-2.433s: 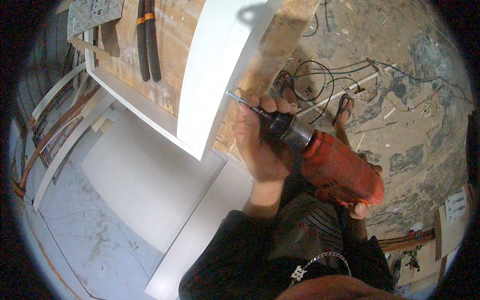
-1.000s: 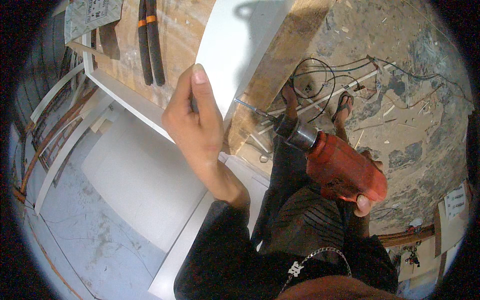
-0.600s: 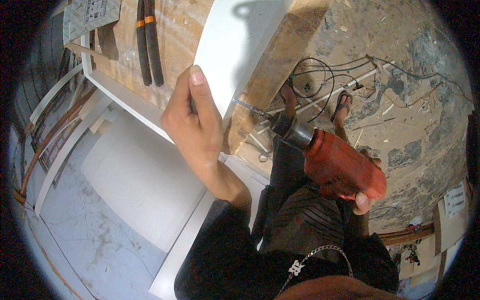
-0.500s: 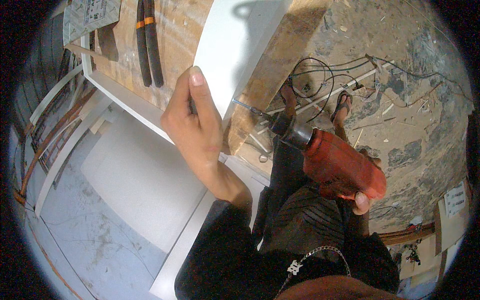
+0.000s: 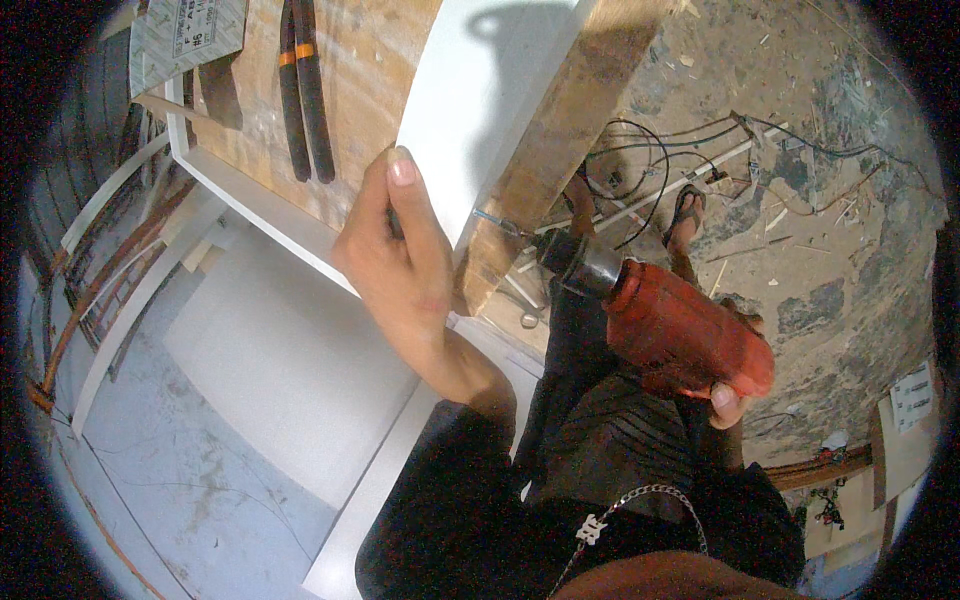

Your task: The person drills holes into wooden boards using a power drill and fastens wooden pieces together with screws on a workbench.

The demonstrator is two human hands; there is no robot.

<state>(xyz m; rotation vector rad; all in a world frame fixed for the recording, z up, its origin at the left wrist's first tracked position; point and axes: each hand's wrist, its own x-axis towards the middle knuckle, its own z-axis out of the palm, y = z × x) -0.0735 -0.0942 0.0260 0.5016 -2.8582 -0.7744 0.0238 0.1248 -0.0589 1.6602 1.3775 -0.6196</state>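
Note:
My right hand [image 5: 728, 404] is wrapped round a red power drill [image 5: 680, 330], its thumb showing at the rear end. The drill's metal chuck [image 5: 595, 270] carries a thin bit [image 5: 492, 219] that points left, in front of a wooden board's edge [image 5: 535, 150]. Left of the bit tip, my left hand [image 5: 395, 260] is closed, thumb pressed against curled fingers. Whatever it may hold is hidden. Behind that hand lies a white panel [image 5: 460, 90] along the wooden board, with a shadow across it.
Two black handles with orange bands [image 5: 305, 100] lie on the wooden surface [image 5: 365, 60]. A printed packet [image 5: 185, 45] sits at the far left. A white sheet [image 5: 270, 360] spreads at the near left. Cables [image 5: 640, 165] and scraps litter the floor [image 5: 800, 220] around my sandalled foot [image 5: 687, 215].
My left hand has shifted slightly right and down in the picture, along with the surface behind it. The drill stays nearly in place, its bit tip slightly lower. Both grips look the same.

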